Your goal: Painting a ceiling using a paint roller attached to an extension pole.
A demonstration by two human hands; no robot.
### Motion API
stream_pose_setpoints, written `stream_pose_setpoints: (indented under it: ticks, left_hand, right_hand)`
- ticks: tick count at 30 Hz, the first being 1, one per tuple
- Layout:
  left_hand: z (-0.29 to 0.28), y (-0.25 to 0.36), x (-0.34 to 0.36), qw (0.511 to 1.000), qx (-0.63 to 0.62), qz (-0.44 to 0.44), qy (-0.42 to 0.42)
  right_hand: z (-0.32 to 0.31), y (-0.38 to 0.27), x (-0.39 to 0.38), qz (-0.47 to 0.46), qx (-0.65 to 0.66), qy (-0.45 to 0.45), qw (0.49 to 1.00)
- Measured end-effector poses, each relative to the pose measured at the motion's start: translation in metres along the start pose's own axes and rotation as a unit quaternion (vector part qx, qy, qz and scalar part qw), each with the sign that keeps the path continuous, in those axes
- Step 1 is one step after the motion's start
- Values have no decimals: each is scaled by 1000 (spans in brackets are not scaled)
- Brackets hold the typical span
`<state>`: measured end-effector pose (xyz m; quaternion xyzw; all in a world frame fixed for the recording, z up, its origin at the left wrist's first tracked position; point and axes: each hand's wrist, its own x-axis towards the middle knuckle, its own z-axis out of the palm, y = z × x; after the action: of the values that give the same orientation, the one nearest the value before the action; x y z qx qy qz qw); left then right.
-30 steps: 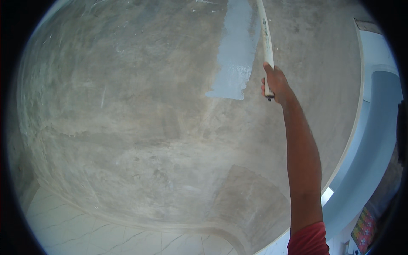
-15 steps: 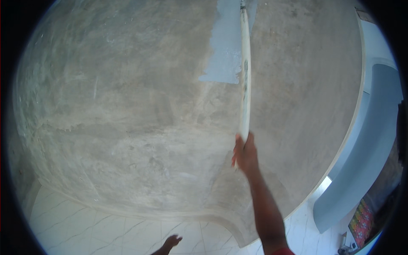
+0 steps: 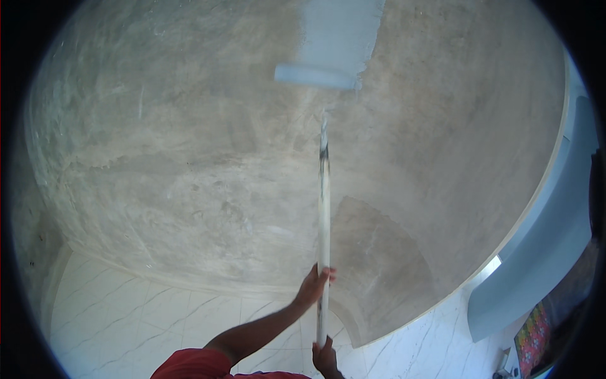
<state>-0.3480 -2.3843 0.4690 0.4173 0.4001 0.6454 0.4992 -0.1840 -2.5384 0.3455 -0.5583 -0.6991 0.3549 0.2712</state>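
Observation:
A paint roller (image 3: 315,76) with a pale blue-grey sleeve lies flat against a bare grey plastered wall (image 3: 189,158), at the lower end of a freshly painted blue-grey strip (image 3: 341,31). A long whitish pole (image 3: 324,202) runs down from the roller. My left hand (image 3: 314,285) grips the pole, its forearm reaching in from a red sleeve at the lower left. My right hand (image 3: 326,357) holds the pole's bottom end at the picture's lower edge, only partly in view.
White marbled floor tiles (image 3: 145,316) run along the foot of the wall. To the right, past the wall's edge, stands a light blue painted surface (image 3: 543,252), with a colourful patterned thing (image 3: 536,331) low at the far right.
The roller has come down the wall to the painted strip's lower end. My left hand has risen and taken hold of the pole; my right hand now holds its bottom end.

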Motion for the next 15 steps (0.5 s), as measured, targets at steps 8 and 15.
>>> stream_pose_setpoints:
  ticks: [8, 15]
  left_hand:
    - [10, -158, -121, 979, 27, -193, 60]
    - [5, -180, -142, 960, 12, -279, 23]
  right_hand:
    - [16, 121, -90, 136, -16, -77, 988]
    - [12, 118, -91, 104, -7, -71, 992]
